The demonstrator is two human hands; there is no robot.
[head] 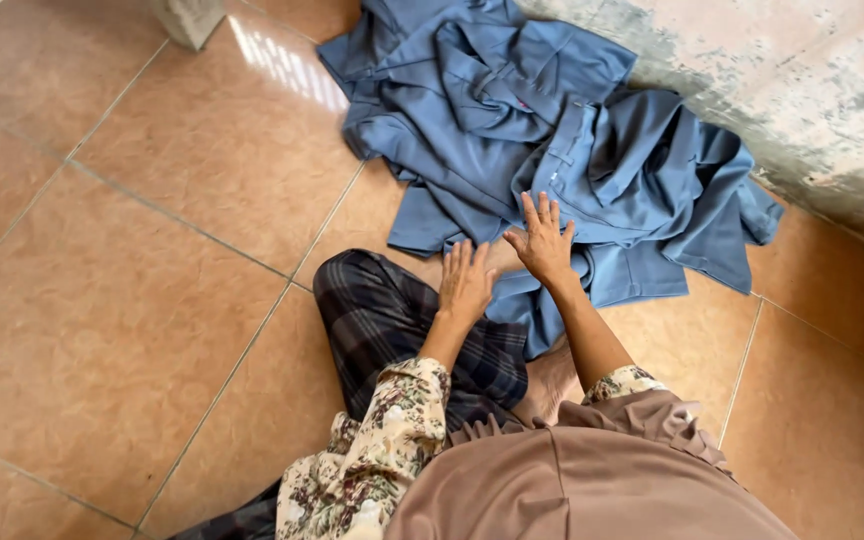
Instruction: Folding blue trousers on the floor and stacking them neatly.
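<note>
A pile of crumpled blue garments (512, 110) lies on the tiled floor in front of me, against the wall. My right hand (543, 240) hovers open, fingers spread, over the near edge of the blue cloth. My left hand (465, 280) is open too, fingers together, just above my knee and beside the cloth's near edge. Neither hand holds anything. My bent leg in dark plaid cloth (392, 320) sits under the left hand.
Glossy orange-brown floor tiles (132, 250) spread to the left. A worn, stained wall (802, 90) rises at the right behind the garments. A pale post base (192, 20) stands at the top left. My bare foot (552, 380) shows near the cloth.
</note>
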